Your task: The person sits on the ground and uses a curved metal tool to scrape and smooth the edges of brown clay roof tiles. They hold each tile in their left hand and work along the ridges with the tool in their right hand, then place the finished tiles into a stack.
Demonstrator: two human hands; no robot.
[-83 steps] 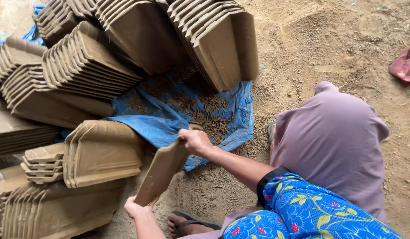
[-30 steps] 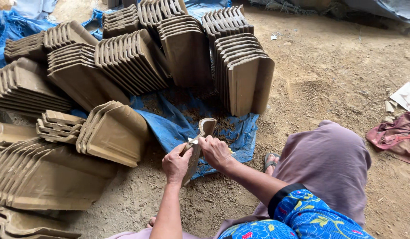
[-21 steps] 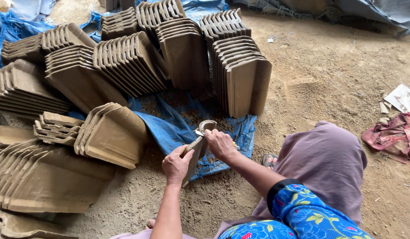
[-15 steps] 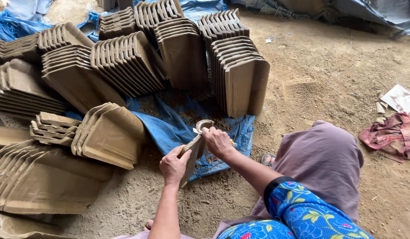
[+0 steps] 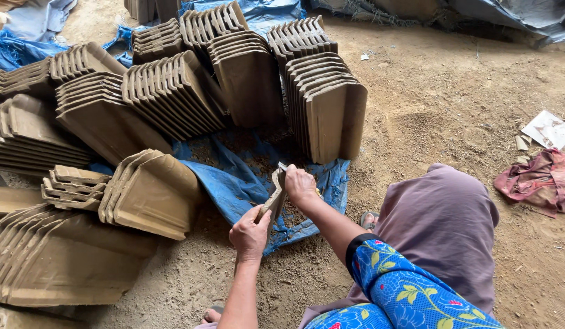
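I hold one brown unfired clay roof tile (image 5: 273, 196) on edge over a blue tarp (image 5: 234, 176). My left hand (image 5: 250, 233) grips its near lower end. My right hand (image 5: 299, 184) is closed around its far upper end, and a small yellowish object shows under that hand, too hidden to identify. Clay crumbs lie on the tarp below the tile. My knee in mauve cloth (image 5: 441, 213) is at the right.
Rows of stacked clay tiles (image 5: 173, 91) stand on edge behind and left of the tarp; one stack (image 5: 328, 109) stands just beyond my hands. More tiles (image 5: 63, 256) lie at lower left. A red rag (image 5: 538, 180) and white scrap (image 5: 547, 129) lie on the dirt floor at right.
The tile earlier lay slanted low with my hands far apart; now it stands on edge, both hands close on it. The view has pulled back and tilted up.
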